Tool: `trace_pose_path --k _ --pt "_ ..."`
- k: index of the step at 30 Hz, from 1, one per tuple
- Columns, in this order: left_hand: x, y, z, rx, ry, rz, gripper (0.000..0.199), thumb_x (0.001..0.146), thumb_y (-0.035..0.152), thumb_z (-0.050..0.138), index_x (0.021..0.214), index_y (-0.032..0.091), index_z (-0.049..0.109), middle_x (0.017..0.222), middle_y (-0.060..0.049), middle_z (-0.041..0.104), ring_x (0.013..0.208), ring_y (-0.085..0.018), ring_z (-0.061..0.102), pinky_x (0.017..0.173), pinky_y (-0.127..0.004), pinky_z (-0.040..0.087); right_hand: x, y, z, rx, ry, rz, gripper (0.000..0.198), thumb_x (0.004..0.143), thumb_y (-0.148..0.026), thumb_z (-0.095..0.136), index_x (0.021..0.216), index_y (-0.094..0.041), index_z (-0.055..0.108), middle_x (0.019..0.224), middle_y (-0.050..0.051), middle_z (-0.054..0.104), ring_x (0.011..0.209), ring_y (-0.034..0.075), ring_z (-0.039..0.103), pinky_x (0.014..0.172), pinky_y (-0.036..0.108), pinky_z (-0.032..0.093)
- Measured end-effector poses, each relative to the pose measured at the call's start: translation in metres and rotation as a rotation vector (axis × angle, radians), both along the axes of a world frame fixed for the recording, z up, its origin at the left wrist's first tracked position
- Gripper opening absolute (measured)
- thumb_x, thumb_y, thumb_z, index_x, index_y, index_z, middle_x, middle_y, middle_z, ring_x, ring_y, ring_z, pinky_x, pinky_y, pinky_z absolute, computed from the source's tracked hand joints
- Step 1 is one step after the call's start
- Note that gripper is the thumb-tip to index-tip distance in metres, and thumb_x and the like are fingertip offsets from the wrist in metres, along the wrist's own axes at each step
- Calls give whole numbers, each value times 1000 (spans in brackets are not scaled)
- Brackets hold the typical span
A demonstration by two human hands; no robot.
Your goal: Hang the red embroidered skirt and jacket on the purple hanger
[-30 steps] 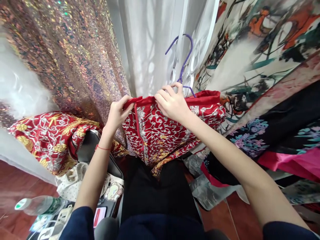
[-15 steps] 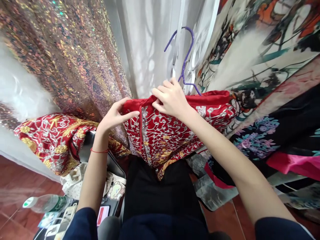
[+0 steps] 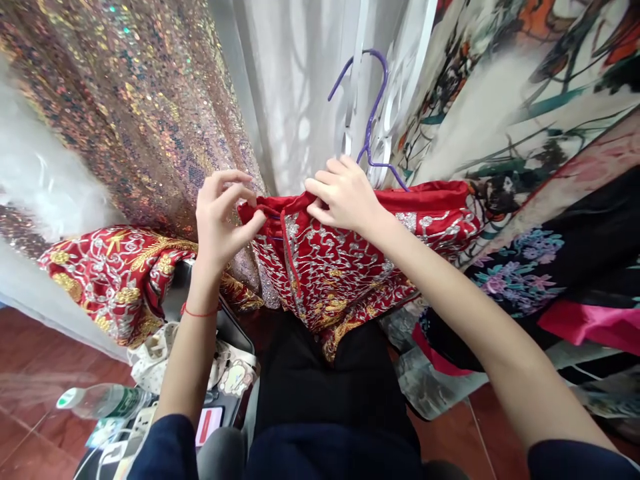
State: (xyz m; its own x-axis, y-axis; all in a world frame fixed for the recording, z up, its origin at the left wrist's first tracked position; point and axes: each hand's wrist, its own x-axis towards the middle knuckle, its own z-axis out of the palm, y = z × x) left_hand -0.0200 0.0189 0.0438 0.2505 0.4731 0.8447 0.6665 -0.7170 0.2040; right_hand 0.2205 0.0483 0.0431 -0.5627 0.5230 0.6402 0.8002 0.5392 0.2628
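Right hand [image 3: 343, 195] gripping red embroidered garment [image 3: 330, 267] by top band [image 3: 425, 198], left hand [image 3: 220, 217] curled at band's end, grip unclear, purple hanger's [image 3: 371, 130] lower part mostly hidden.

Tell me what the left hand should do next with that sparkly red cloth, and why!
Probably the left hand should gently straighten its end of the red band: the band looks crumpled there, between the loosely curled thumb and fingers, while the right hand pinches it farther along and could steady it.
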Motion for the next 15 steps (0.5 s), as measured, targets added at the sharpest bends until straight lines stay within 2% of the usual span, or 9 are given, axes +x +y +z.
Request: trace_pose_path --k 3,6,10,11,13,15 --pt "8 4 22 -41 0 11 10 74 23 72 75 21 62 108 -5 64 110 -26 59 99 -44 51 0 -2 0 -2 3 2 26 83 -19 46 96 -19 69 76 7 61 86 26 46 84 45 34" --pt "14 16 52 -151 29 -23 12 80 26 70 80 14 65 93 -3 64 100 -21 64 90 -38 55 0 -4 1 -2 -4 7 26 84 -19 45 96 -18 69 76 7 61 86 26 46 84 44 34" --pt "24 35 88 -478 180 -141 41 97 34 40 89 1 63 80 1 58 89 -17 72 78 -36 52 0 -5 3 7 -13 13 27 85 -19 45 96 -17 69 77 8 61 85 25 46 83 42 33" --pt "26 39 95 -542 162 -160 45 98 34 35 89 0 62 76 2 56 88 -18 73 76 -36 51 0 -5 3 11 -15 15 26 86 -19 45 96 -17 69 77 8 62 85 25 46 83 42 32" --pt "31 45 105 -590 -11 -183 44 100 32 33 88 0 62 71 3 55 89 -20 74 76 -35 50 0 -4 3 20 -14 21 26 86 -20 46 96 -16 70 77 8 62 84 25 45 82 41 32" --pt "34 48 111 -559 -223 -261 34 102 30 38 98 5 62 78 1 64 99 -19 73 84 -33 53 0 -2 2 33 -7 32 25 87 -22 47 95 -16 70 77 8 62 83 24 45 81 40 31"
